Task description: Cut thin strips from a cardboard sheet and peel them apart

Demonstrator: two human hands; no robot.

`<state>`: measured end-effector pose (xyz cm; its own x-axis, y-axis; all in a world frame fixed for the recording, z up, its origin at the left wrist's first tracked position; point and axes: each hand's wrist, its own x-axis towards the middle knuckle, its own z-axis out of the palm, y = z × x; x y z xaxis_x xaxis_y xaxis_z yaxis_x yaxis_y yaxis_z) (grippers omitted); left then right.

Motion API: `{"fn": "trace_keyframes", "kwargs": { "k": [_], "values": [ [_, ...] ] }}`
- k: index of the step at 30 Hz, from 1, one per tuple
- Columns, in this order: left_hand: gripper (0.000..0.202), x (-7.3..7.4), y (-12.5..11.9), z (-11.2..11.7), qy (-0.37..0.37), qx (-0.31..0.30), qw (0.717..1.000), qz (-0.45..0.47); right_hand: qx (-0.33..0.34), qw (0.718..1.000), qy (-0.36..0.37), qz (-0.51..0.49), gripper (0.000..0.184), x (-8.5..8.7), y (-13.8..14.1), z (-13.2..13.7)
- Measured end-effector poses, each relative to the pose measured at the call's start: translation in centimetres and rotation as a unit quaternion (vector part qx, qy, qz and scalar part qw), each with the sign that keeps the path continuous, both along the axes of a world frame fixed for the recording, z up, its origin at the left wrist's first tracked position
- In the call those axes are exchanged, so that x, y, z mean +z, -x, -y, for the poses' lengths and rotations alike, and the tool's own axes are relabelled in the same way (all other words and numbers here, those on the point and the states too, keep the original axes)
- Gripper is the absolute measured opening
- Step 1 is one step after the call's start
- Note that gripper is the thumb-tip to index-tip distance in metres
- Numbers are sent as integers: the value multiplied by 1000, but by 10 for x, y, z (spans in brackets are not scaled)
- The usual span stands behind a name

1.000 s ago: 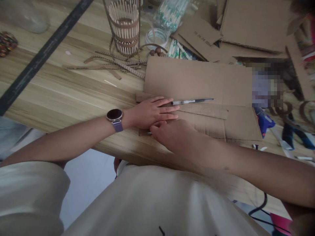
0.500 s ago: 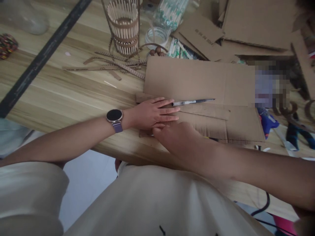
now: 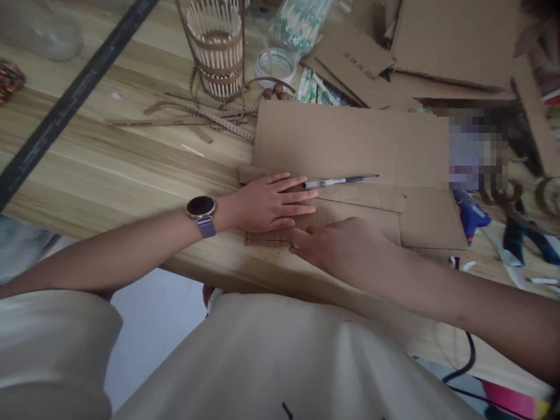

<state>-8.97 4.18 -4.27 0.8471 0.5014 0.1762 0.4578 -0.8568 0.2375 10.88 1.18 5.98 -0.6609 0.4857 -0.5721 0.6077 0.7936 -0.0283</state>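
My left hand (image 3: 271, 203), a watch on its wrist, lies flat with fingers stretched out on a narrow cardboard piece (image 3: 266, 237) at the near edge of a large cardboard sheet (image 3: 350, 140). My right hand (image 3: 341, 248) rests just right of it on the same cardboard, its fingers curled downward; whatever it holds is hidden under the hand. A thin pen-like tool (image 3: 341, 181) lies on the sheet, its end by my left fingertips.
The wooden table (image 3: 109, 169) carries a cage of sticks (image 3: 216, 49), thin corrugated strips (image 3: 196, 114), a tape roll (image 3: 275, 63), a long black ruler (image 3: 74, 99), more cardboard pieces (image 3: 446, 41) and a blue tool (image 3: 470, 216) at the right.
My right hand has slid to the right along the near edge of the cardboard, uncovering more of the narrow piece. My left hand has stayed put.
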Motion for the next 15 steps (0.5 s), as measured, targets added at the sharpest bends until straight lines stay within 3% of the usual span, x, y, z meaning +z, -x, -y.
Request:
{"fn": "trace_keyframes", "kwargs": {
  "k": [2, 6, 15],
  "values": [
    [43, 2, 0, -1, 2, 3, 1000, -12, 48, 998, -4, 32, 40, -3, 15, 3],
    [44, 4, -1, -2, 6, 9, 999, -33, 50, 998, -17, 22, 43, -16, 37, 8],
    [44, 8, -2, -2, 21, 18, 999, -47, 78, 996, -37, 11, 39, -25, 43, 8]
  ]
}}
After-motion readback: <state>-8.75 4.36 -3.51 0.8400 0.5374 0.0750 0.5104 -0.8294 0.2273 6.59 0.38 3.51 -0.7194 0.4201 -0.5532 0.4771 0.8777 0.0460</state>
